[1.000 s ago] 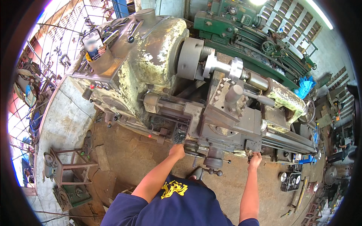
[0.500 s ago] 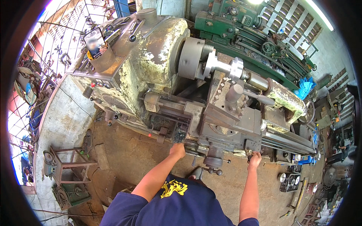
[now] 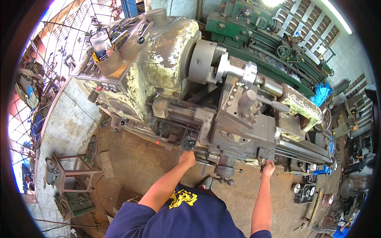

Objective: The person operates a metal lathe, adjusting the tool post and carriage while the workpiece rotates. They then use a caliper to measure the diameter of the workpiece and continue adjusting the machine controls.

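My left hand is closed at the left rim of the carriage handwheel on the front of a large worn lathe. My right hand is closed around a small dark lever at the right end of the apron; its grip is mostly hidden by my fingers. Above my hands, a shiny flanged metal shaft sits between the chuck and the tailstock. The tool post with its long handle stands just in front of the shaft.
A phone leans in a rusty can on the headstock. Behind stands a green lathe. A metal stand is at lower left. Ball-ended cross-slide handles stick out between my arms. Blue clothing shows at lower right.
Both my hands keep the same places and grips. Blue clothing has come into view at the lower right edge. The view has shifted very slightly.
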The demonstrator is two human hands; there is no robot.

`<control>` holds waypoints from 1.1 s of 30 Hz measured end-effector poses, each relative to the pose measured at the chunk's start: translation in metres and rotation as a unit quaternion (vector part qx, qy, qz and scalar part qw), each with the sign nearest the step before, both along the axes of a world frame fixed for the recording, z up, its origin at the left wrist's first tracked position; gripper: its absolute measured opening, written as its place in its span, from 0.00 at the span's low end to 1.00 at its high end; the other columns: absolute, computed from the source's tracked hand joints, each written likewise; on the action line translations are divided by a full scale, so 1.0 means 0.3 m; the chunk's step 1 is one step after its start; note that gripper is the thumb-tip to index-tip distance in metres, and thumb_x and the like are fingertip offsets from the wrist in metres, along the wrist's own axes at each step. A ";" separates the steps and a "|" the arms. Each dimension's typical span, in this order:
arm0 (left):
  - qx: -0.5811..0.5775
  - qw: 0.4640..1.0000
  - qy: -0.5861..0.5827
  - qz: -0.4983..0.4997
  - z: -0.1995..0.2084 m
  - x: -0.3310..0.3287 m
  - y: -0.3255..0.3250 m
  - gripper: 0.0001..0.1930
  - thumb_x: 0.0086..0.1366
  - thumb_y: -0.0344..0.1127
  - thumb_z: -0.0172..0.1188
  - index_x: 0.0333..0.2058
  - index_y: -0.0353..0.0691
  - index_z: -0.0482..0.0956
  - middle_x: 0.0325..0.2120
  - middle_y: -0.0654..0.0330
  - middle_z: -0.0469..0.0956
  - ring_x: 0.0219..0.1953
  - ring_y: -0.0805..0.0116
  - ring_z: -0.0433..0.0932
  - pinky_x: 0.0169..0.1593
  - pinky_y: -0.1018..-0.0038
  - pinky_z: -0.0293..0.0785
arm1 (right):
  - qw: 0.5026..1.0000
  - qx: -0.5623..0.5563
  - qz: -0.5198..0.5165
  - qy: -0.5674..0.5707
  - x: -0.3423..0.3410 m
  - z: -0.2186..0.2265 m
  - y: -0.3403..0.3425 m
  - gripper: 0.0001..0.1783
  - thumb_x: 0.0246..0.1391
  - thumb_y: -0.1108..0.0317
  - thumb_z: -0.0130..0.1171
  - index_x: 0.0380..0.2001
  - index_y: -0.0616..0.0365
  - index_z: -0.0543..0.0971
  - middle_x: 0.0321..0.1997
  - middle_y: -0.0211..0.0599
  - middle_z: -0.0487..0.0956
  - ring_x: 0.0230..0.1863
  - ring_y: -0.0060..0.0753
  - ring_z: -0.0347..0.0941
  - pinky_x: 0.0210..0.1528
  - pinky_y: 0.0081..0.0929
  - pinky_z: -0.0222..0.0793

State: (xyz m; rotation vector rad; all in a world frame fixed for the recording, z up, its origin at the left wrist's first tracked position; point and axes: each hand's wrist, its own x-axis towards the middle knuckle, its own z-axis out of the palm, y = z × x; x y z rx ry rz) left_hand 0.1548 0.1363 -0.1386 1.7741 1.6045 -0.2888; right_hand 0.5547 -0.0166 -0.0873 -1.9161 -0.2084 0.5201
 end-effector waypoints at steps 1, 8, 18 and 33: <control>-0.007 1.000 0.005 0.002 0.004 0.000 0.001 0.19 0.60 0.29 0.58 0.51 0.39 0.79 0.52 0.44 0.77 0.56 0.46 0.76 0.55 0.57 0.77 | 1.000 0.002 0.006 0.002 0.003 -0.004 -0.002 0.07 0.60 0.72 0.47 0.30 0.56 0.75 0.23 0.23 0.68 0.21 0.20 0.61 0.20 0.26 0.54; -0.005 1.000 0.001 -0.004 0.004 0.002 0.000 0.19 0.60 0.29 0.57 0.51 0.39 0.79 0.51 0.44 0.77 0.55 0.46 0.76 0.55 0.57 0.76 | 1.000 0.021 0.013 -0.005 0.026 -0.044 -0.007 0.07 0.58 0.72 0.47 0.29 0.58 0.75 0.23 0.23 0.67 0.25 0.19 0.60 0.27 0.24 0.55; 0.019 1.000 -0.007 -0.007 0.005 0.003 -0.009 0.16 0.61 0.29 0.56 0.47 0.37 0.80 0.49 0.42 0.78 0.54 0.46 0.77 0.55 0.56 0.76 | 1.000 0.008 -0.001 0.013 0.009 -0.014 0.001 0.07 0.58 0.74 0.46 0.29 0.56 0.75 0.22 0.23 0.69 0.20 0.19 0.62 0.21 0.23 0.55; 0.029 1.000 -0.001 0.000 -0.001 0.013 -0.014 0.15 0.59 0.28 0.56 0.45 0.36 0.81 0.49 0.42 0.78 0.53 0.45 0.78 0.54 0.57 0.77 | 1.000 0.020 -0.008 0.003 0.019 -0.037 -0.001 0.07 0.56 0.72 0.49 0.27 0.54 0.75 0.20 0.22 0.67 0.19 0.19 0.60 0.20 0.25 0.52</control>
